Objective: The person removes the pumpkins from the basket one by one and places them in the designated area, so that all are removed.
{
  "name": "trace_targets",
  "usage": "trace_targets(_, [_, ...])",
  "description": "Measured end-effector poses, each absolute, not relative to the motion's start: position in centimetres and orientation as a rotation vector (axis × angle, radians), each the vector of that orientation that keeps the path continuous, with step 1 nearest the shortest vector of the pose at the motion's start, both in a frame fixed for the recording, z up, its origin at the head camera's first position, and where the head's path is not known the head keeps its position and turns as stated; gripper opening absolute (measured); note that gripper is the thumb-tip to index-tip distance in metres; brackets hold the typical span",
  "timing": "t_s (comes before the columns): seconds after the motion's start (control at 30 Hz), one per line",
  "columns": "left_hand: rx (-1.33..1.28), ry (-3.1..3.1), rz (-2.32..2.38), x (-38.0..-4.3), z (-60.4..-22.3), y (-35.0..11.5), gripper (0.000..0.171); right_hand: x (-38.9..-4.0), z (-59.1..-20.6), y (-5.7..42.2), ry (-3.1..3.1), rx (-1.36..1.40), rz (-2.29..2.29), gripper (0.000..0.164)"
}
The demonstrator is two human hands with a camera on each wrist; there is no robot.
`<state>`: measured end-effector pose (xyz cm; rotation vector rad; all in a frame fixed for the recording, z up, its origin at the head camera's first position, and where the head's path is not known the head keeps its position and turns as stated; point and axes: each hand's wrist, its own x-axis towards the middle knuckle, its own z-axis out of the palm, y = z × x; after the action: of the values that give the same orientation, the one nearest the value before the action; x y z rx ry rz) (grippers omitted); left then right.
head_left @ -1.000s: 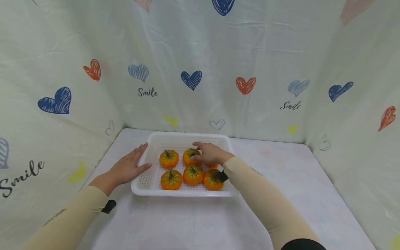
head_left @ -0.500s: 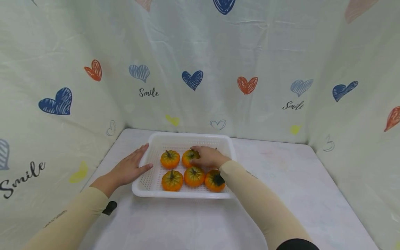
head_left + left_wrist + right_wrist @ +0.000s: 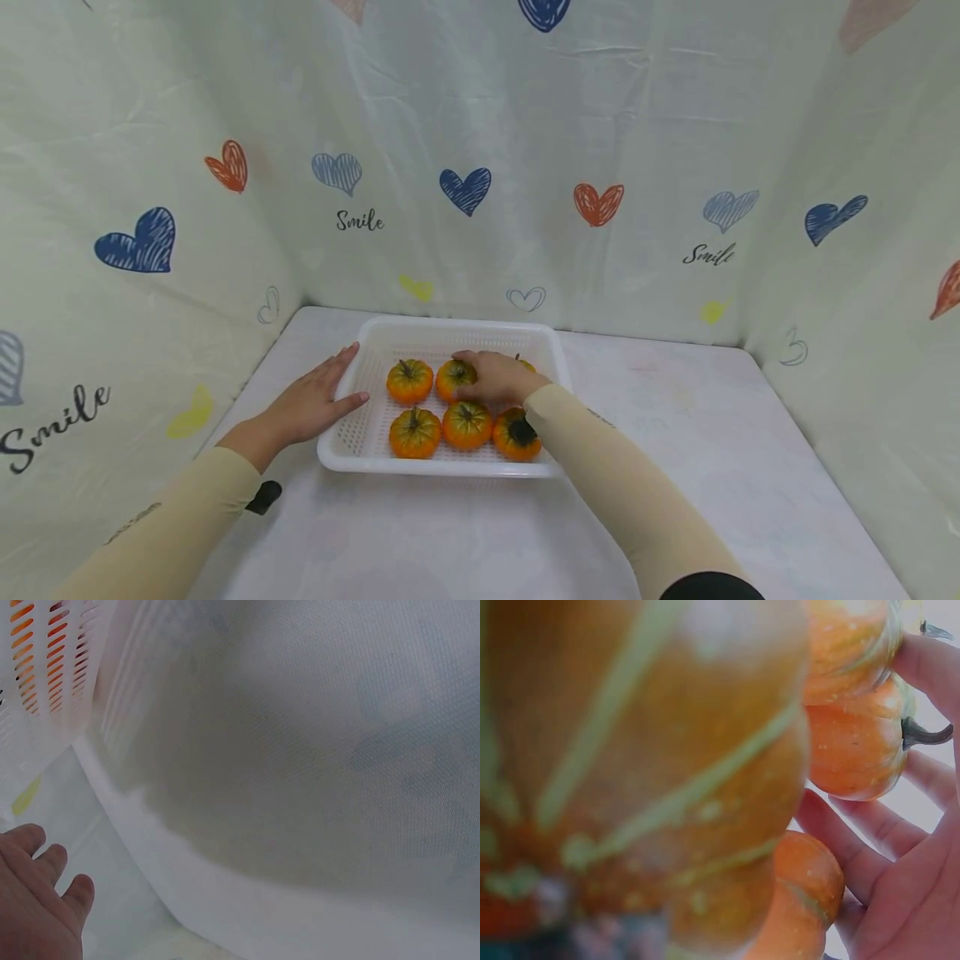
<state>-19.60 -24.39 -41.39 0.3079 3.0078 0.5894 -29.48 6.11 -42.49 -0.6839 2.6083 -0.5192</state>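
A white plastic basket [image 3: 442, 468] holds several small orange and green pumpkins in two rows. My right hand [image 3: 497, 380] reaches in from the right and grips the middle pumpkin of the back row [image 3: 452, 380], thumb on the near side and fingers over the far side. In the right wrist view this pumpkin [image 3: 855, 746] with its dark stem sits between thumb and fingers. My left hand [image 3: 311, 402] lies with straight, spread fingers against the basket's left rim. The left wrist view catches part of that hand [image 3: 41, 900] below the slotted basket wall [image 3: 45, 675].
Around the held one are a back left pumpkin [image 3: 409, 383], front pumpkins at left [image 3: 415, 435], middle [image 3: 467, 427] and right [image 3: 516, 442], and a partly hidden back right pumpkin [image 3: 528, 365]. The white table [image 3: 660, 392] meets a heart-printed curtain [image 3: 525, 250] behind.
My right hand has lowered onto the middle back pumpkin, its fingers closing from a reach above it to a grip. The left hand has stayed at the basket's rim.
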Motion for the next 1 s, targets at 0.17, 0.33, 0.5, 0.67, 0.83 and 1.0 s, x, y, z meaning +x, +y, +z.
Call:
trace_targets(0.17, [0.302, 3.002, 0.591, -19.51, -41.22, -24.26, 0.087, -29.47, -42.28, 5.92, 2.595, -0.682, -0.537, 0.075])
trace_targets(0.33, [0.299, 2.997, 0.594, -19.5, -41.16, -24.25, 0.088, -29.58, -42.24, 5.87, 2.591, -0.712, -0.531, 0.077])
trace_targets(0.5, [0.293, 2.989, 0.591, -19.49, -41.24, -24.34, 0.088, -29.62, -42.25, 5.83, 2.582, -0.721, -0.559, 0.077])
trace_targets(0.67, [0.288, 2.982, 0.598, -19.47, -41.15, -24.32, 0.087, -29.6, -42.31, 5.82, 2.604, -0.71, -0.596, 0.077])
trace_targets(0.83, [0.279, 2.974, 0.608, -19.43, -40.98, -24.23, 0.086, -29.79, -42.02, 5.89, 2.655, -0.764, -0.58, 0.079])
trace_targets(1.0, [0.28, 2.975, 0.605, -19.42, -41.0, -24.29, 0.086, -30.11, -41.46, 6.0, 2.715, -0.847, -0.583, 0.079])
